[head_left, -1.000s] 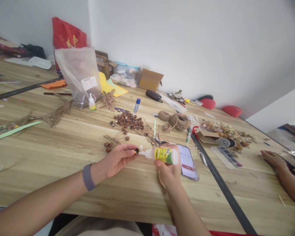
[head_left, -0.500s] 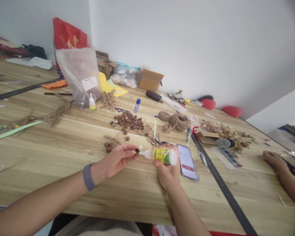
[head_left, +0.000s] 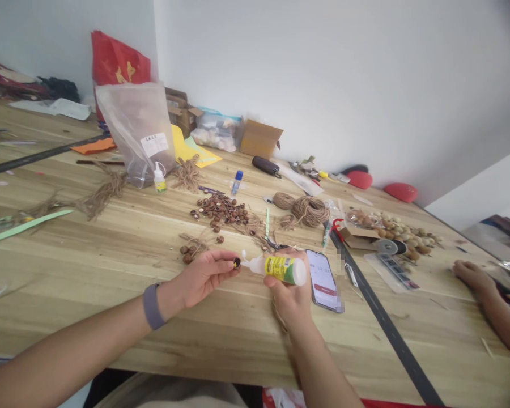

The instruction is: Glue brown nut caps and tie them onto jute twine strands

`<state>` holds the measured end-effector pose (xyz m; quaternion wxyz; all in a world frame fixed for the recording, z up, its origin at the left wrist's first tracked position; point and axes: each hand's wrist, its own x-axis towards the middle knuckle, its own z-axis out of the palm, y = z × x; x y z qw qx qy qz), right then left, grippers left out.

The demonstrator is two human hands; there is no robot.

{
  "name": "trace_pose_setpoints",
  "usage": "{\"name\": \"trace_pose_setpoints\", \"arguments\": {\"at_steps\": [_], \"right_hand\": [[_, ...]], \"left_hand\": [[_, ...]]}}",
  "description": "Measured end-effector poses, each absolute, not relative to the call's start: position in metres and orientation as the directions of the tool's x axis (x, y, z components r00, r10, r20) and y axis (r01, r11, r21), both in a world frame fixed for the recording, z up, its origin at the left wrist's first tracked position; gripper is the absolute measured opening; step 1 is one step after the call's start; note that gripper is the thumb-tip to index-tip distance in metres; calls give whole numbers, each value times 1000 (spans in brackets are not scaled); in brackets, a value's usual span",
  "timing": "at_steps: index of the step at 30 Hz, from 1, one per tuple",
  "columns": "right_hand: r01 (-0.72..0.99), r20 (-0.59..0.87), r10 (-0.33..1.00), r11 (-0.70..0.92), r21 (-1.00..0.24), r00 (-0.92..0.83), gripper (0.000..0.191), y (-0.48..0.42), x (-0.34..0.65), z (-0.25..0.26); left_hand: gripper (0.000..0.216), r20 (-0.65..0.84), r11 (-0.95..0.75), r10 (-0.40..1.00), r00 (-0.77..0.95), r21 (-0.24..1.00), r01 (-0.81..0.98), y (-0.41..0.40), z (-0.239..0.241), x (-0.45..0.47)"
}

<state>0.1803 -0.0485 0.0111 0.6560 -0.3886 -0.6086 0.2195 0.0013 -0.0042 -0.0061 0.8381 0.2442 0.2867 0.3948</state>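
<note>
Between its thumb and fingers, my left hand (head_left: pixel 206 276) pinches a small dark nut shell (head_left: pixel 237 263), its hollow side turned toward the bottle. My right hand (head_left: pixel 292 294) is wrapped round a white glue bottle (head_left: pixel 284 270) with a yellow and green label, tipped on its side. The nozzle points left, right at the shell's opening; whether it touches cannot be made out. Just beyond my hands lies a pile of brown nut shells (head_left: pixel 223 208). A few rounder nuts (head_left: pixel 190 251) with twine sit behind my left hand.
A phone (head_left: pixel 324 280) lies right of my right hand. Twine coils (head_left: pixel 310 211), a glue stick (head_left: pixel 237 182) and a small glue bottle (head_left: pixel 159 177) stand or lie farther back. Scissors (head_left: pixel 276 245) are near the bottle. At the right edge rests another person's hand (head_left: pixel 471 275).
Both hands and the glue bottle stay almost in place. The shell in my left hand has turned slightly, and the nozzle tip sits a little differently against its opening.
</note>
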Motion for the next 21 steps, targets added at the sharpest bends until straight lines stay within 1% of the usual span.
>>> {"name": "trace_pose_setpoints", "arguments": {"at_steps": [5, 11, 16, 21], "right_hand": [[201, 648, 744, 618, -760, 166, 40, -48, 180, 11], [212, 623, 761, 589, -780, 181, 42, -48, 180, 11], [187, 631, 754, 604, -775, 182, 39, -48, 183, 8], [176, 605, 770, 579, -796, 204, 40, -47, 184, 3]], "left_hand": [[23, -285, 570, 801, 527, 634, -523, -5, -5, 2], [24, -272, 567, 801, 534, 633, -527, -5, -6, 2], [25, -271, 557, 804, 530, 656, -509, -7, -6, 1], [30, -228, 529, 813, 536, 675, -514, -8, -3, 2]]}}
